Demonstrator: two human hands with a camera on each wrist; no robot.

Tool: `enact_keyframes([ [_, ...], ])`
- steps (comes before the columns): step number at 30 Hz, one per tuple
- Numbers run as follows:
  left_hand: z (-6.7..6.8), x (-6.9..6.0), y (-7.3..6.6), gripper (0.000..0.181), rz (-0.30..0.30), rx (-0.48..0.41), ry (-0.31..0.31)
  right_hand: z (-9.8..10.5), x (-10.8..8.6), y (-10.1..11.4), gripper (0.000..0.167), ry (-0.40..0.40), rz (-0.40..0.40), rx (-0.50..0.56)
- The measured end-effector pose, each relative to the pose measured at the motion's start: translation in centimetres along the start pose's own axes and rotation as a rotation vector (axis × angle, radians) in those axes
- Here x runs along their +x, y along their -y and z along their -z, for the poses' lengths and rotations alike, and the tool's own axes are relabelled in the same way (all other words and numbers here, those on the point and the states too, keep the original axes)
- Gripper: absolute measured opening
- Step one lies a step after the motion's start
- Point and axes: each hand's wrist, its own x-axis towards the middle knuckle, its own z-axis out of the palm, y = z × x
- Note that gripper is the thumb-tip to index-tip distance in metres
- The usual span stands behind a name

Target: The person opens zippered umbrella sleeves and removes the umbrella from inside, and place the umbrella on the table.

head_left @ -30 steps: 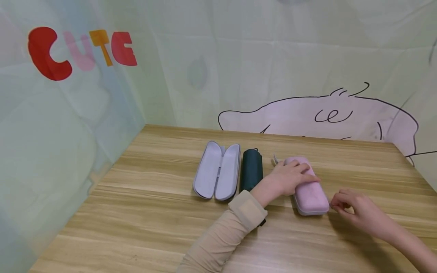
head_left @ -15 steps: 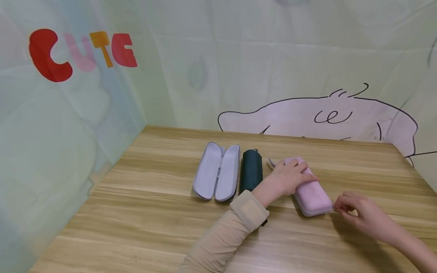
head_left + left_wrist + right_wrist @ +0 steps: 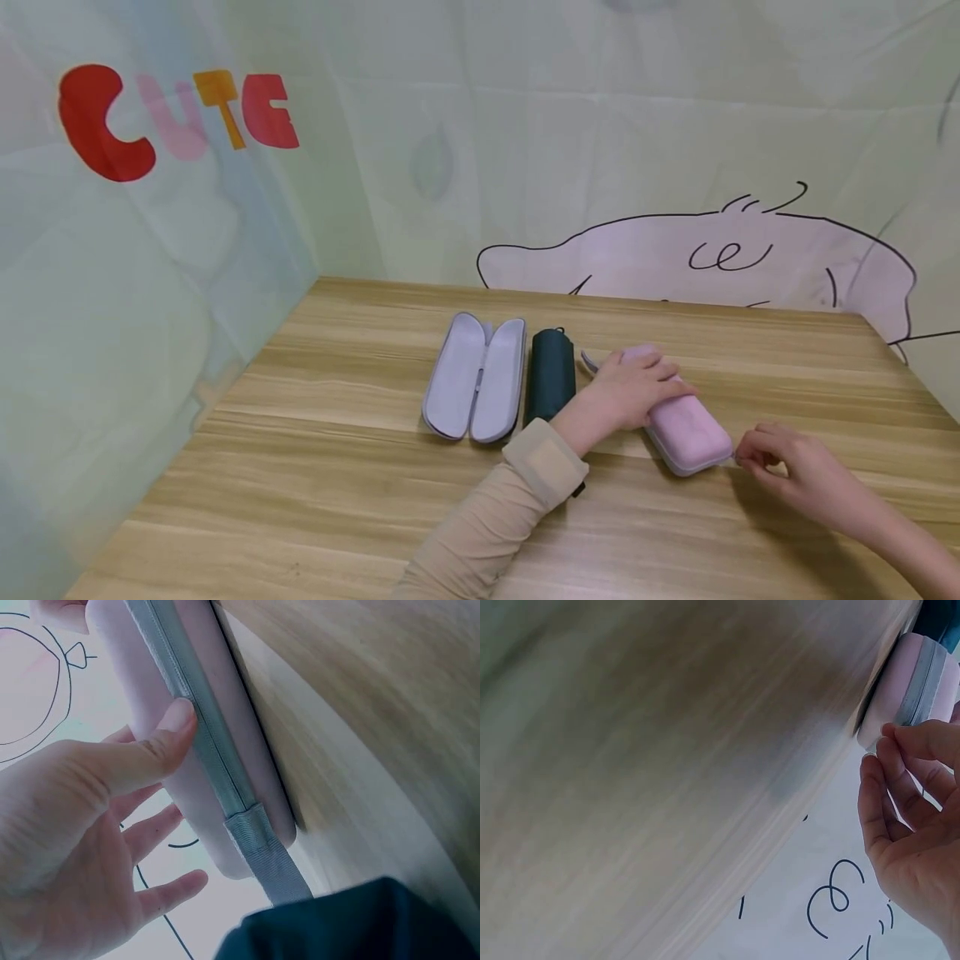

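Note:
A pink zippered hard case lies slanted on the table. My left hand grips it across the top near its far end. In the left wrist view the thumb presses by the grey zipper, whose teeth look closed along this side. A grey fabric strap sticks out at the far end. At the near right corner my right hand pinches a tiny piece, apparently the zipper pull, between thumb and index finger. The fingertips mostly hide that piece.
Left of the pink case lies a dark green cylindrical item with a small loop on top, partly behind my left forearm. Further left, a light grey glasses case lies spread open. A printed cloth stands behind the wooden table.
The pink case has turned slightly: its near end has moved right, and the strap end has moved left. My right hand has shifted a little right with the corner. The left hand stays on the case.

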Motion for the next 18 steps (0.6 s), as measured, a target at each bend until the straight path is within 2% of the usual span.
enact_keyframes([
  [18,-0.46,-0.16,-0.07,0.069,0.028,-0.030,-0.011,-0.08,-0.28,0.09,0.047,-0.018,-0.015,-0.004],
])
